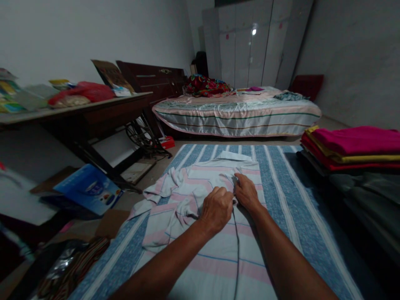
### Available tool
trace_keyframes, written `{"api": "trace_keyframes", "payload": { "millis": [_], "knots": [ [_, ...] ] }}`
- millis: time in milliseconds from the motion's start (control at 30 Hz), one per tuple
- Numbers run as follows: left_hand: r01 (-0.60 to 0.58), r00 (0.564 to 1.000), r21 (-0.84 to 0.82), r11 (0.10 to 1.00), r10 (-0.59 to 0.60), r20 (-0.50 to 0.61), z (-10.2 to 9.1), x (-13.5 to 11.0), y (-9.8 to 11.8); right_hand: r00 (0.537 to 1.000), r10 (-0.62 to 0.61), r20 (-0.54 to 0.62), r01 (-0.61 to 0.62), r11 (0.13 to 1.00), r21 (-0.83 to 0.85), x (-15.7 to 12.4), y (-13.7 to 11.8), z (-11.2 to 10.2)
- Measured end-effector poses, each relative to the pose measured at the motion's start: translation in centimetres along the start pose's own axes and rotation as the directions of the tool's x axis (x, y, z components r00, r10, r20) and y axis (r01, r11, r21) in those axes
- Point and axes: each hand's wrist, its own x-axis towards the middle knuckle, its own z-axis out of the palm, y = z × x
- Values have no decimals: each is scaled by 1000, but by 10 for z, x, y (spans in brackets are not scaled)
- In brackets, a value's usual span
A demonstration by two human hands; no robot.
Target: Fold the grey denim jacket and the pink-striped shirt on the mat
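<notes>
Two hands (231,200) pinch one striped shirt (200,216) (one folded stack (353,148) beside).

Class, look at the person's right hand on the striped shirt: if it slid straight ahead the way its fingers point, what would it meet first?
Probably the shirt's collar: the right hand lies on the striped shirt, fingers pointing up and away.

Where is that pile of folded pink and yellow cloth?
In the head view, the folded cloth stack sits at the right edge, beside the blue striped sheet and right of the striped shirt under both hands.
</notes>
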Motion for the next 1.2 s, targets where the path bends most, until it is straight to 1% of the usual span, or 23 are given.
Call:
{"api": "trace_keyframes", "payload": {
  "millis": [100, 233, 567, 767, 967, 1067, 1200],
  "knots": [
    [-47, 997, -26, 999, 46, -54, 4, -4, 4, 1000, 3, -2, -3, 1000, 12, 1, 2, 1],
    [-76, 996, -50, 996, 73, -50, 8, -9, 8, 1000, 5, -8, -5, 1000, 28, 0, 2, 0],
    [-160, 982, -26, 987, 157, -105, 14, -13, 10, 1000, 12, -29, -11, 998, 58, -2, 0, -1],
    [-164, 981, 17, 986, 165, -104, 22, -16, 12, 1000, 8, -25, -7, 999, 52, -1, -1, -1],
    [-205, 969, 34, 978, 208, -131, 26, -16, 11, 1000, 7, -11, -7, 999, 31, -2, -1, 0],
    [-226, 967, 24, 974, 227, -117, 26, -16, 12, 1000, 1, -5, -1, 1000, 3, -2, -1, 1],
    [-233, 971, -35, 972, 231, -54, 24, -17, 12, 1000, -22, 13, 23, 997, -70, -2, -2, 0]
  ]
}}
